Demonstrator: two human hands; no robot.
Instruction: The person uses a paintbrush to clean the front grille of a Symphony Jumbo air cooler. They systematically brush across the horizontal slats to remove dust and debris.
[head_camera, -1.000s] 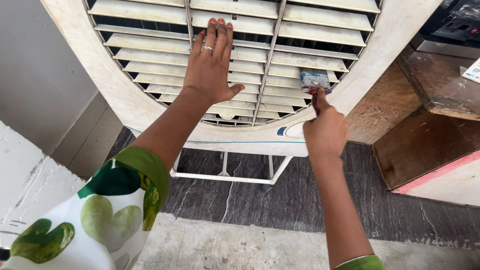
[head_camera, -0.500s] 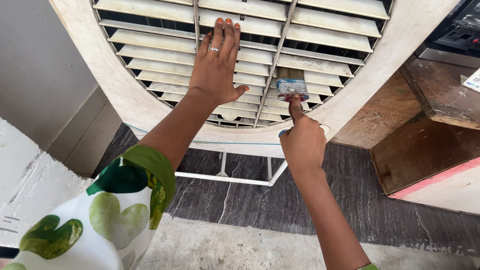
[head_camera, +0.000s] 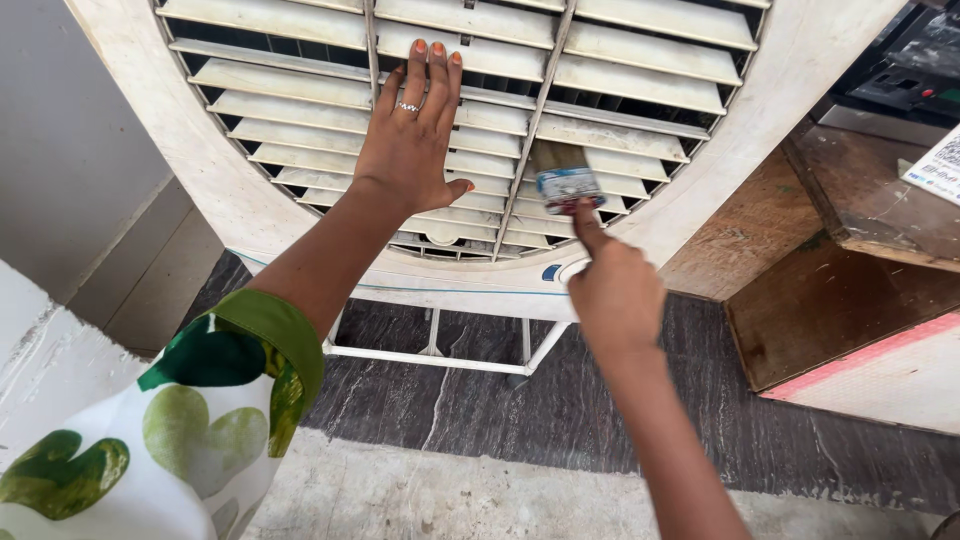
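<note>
Head view: the left hand lies flat, fingers together, on the dusty cream plastic louvres of an air cooler's round grille, a ring on one finger. To its right, the right hand is closed around a small paintbrush, forefinger stretched along the metal ferrule; the bristles are blurred against a slat, the handle hidden in the fist. The cooler's top is cut off. Its white wire stand rests on dark streaked stone floor. Worn wooden furniture sits right.
</note>
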